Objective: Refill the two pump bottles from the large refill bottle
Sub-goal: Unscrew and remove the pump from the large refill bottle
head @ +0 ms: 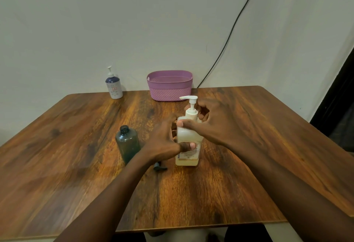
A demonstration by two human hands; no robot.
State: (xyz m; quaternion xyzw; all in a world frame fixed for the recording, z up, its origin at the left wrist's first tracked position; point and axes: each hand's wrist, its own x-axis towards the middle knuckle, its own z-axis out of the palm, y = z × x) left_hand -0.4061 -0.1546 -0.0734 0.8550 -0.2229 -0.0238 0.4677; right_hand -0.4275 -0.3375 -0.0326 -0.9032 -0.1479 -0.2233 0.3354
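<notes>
A translucent white pump bottle [188, 136] with pale liquid stands upright at the table's middle. My left hand [164, 142] wraps its body from the left, thumb across the label. My right hand [208, 121] curls around its shoulder and the base of the white pump, thumb on the front. Left of it stands a dark green bottle [128, 143] with its neck uncapped. Its dark pump head [159, 167] lies on the table just in front of my left wrist. A blue-and-white pump bottle [113, 86] stands at the back left by the wall.
A purple woven basket [169, 86] sits at the back centre of the wooden table [76, 146]. A black cable [229, 35] runs down the wall behind it. The table's front edge is close to my body.
</notes>
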